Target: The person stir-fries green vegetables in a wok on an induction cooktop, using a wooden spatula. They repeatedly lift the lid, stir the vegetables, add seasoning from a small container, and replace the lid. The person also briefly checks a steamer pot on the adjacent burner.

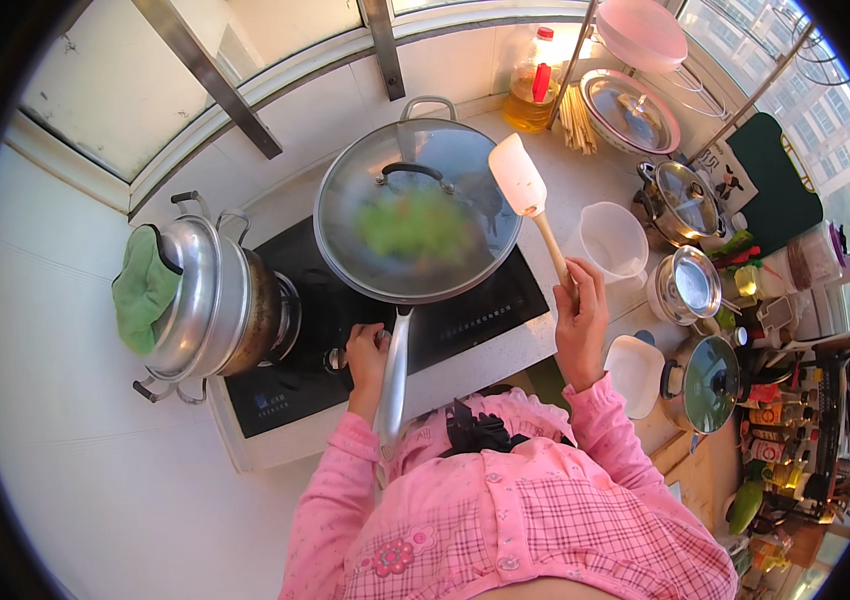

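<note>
My left hand (367,364) is at the front of the black glass cooktop (462,330), its fingers around a control knob (382,337) just left of the pan handle (396,367). Another metal knob (336,358) sits beside that hand. My right hand (581,319) grips the wooden handle of a white spatula (518,176), blade up, to the right of the pan. On the cooktop stands a frying pan under a glass lid (350,217) with a black handle (414,169). Through the fogged glass, green food (414,229) shows blurred.
A steamer pot (204,300) with a green cloth (144,289) on top occupies the left burner. To the right stand a translucent plastic jug (612,240), a white dish (633,375) and lidded pots (706,386). An oil bottle (530,90) is at the back wall.
</note>
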`<control>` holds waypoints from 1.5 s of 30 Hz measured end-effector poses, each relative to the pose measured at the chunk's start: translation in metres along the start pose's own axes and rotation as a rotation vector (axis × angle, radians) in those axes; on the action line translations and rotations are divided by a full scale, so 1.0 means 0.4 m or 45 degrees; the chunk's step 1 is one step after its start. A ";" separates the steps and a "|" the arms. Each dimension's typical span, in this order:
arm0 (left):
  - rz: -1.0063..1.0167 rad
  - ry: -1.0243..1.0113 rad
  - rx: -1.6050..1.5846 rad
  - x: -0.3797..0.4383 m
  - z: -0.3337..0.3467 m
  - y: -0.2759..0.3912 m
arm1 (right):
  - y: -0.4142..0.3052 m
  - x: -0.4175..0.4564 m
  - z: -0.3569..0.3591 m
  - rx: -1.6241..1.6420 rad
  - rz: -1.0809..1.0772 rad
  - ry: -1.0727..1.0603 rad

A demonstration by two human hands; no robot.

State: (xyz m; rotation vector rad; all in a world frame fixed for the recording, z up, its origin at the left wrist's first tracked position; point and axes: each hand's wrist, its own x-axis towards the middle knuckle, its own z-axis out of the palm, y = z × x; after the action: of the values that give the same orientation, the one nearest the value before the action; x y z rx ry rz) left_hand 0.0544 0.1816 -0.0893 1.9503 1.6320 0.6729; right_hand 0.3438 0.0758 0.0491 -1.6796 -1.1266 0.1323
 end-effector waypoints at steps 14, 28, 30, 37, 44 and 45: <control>-0.059 0.146 -0.103 0.035 -0.028 -0.012 | 0.089 0.079 -0.020 0.086 -0.001 -0.085; 0.734 0.302 -0.096 0.369 -0.198 0.469 | 0.118 0.072 -0.051 0.045 -0.018 -0.094; 1.002 0.343 0.086 0.408 -0.167 0.492 | 0.124 0.067 -0.059 0.051 -0.014 -0.082; 0.503 -0.433 0.396 0.501 -0.142 0.535 | 0.109 0.066 -0.106 0.117 0.112 -0.097; 0.603 -0.283 0.453 0.539 -0.114 0.523 | 0.103 0.066 -0.147 0.063 0.174 -0.091; 0.617 -0.207 0.415 0.546 -0.117 0.514 | 0.101 0.070 -0.154 0.066 0.147 -0.071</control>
State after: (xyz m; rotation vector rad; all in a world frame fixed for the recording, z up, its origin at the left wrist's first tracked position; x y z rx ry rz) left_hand 0.2092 0.3690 0.0928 2.6031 1.2340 0.4180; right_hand 0.4189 0.0536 0.0554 -1.7039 -1.0585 0.2806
